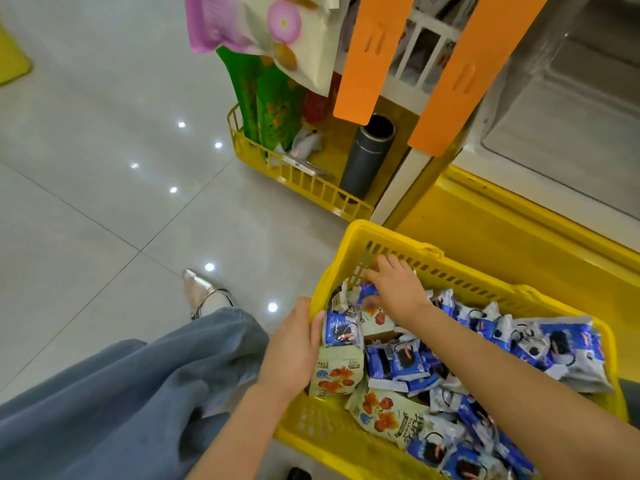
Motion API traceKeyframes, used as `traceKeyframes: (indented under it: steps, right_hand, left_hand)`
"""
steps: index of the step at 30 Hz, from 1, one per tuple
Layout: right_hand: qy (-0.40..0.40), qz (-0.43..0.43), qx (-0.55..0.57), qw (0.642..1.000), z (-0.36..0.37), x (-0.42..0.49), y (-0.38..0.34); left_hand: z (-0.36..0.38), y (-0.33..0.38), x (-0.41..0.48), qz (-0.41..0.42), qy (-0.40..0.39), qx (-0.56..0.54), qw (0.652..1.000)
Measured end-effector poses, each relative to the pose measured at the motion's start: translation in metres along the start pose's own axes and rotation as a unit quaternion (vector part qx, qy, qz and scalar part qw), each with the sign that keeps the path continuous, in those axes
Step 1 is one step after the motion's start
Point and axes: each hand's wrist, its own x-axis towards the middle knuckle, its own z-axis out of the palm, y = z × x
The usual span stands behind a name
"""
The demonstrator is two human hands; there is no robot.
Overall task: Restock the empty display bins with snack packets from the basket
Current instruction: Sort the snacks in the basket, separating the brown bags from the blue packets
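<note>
A yellow basket (398,244) stands at the lower right, full of blue-and-white snack packets (405,362) and cream packets with red pictures (384,414). My left hand (294,348) is at the basket's left rim and grips a small upright bunch of packets (337,368), thumb over a blue one. My right hand (394,285) reaches into the far left corner of the basket. Its fingers lie over a blue packet (367,292) with the thumb under it. Clear display bins (571,109) sit at the upper right, above the yellow shelf base (519,237).
A low yellow wire shelf (294,181) ahead holds a dark flask (369,157) and green packets (270,109). Two orange strips (374,57) hang down the display's corner, with hanging bags (277,26) above. My jeans leg and silver shoe (197,289) are on the tiled floor at left.
</note>
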Motion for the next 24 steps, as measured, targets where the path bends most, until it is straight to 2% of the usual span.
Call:
traceKeyframes:
  steps: [1,3,5,8,9,11,14,16,17,20,22,24]
  right_hand:
    - [0.019,-0.003,0.035,0.999,-0.004,-0.005,0.001]
    - [0.057,0.035,0.176,0.982,-0.015,-0.019,-0.001]
    - [0.064,0.095,0.348,0.930,-0.030,-0.033,-0.007]
    - [0.098,0.103,0.516,0.845,-0.048,-0.050,-0.022]
    - [0.116,0.099,0.556,0.817,-0.055,-0.053,-0.028]
    - [0.134,0.110,0.603,0.779,-0.067,-0.056,-0.043]
    - [0.100,0.073,0.609,0.783,-0.075,-0.062,-0.069]
    - [0.089,0.023,0.585,0.806,-0.070,-0.066,-0.078]
    - [0.096,0.024,0.576,0.811,-0.067,-0.066,-0.075]
    - [0.106,0.111,0.544,0.825,-0.047,-0.051,-0.054]
    - [0.039,0.174,0.527,0.831,-0.026,-0.037,-0.046]
    - [-0.033,0.212,0.530,0.820,-0.004,-0.023,-0.051]
  left_hand:
    - [0.000,-0.001,0.000,-0.001,0.000,-0.003,1.000]
    - [-0.001,0.000,0.000,-0.014,0.002,-0.030,0.999]
    - [-0.001,0.004,-0.001,-0.042,0.038,-0.091,0.994]
    - [-0.006,0.014,-0.002,-0.068,0.145,-0.178,0.971]
    - [-0.008,0.018,-0.002,-0.074,0.146,-0.216,0.963]
    - [-0.014,0.027,0.000,-0.085,0.083,-0.308,0.944]
    - [-0.017,0.035,0.001,-0.093,-0.031,-0.398,0.912]
    - [-0.020,0.035,-0.001,-0.102,-0.021,-0.414,0.904]
    - [-0.022,0.034,-0.002,-0.109,-0.003,-0.421,0.900]
    - [-0.029,0.029,-0.001,-0.133,0.039,-0.432,0.891]
    - [-0.032,0.028,0.001,-0.147,0.056,-0.432,0.888]
    - [-0.033,0.027,0.003,-0.155,0.068,-0.426,0.889]
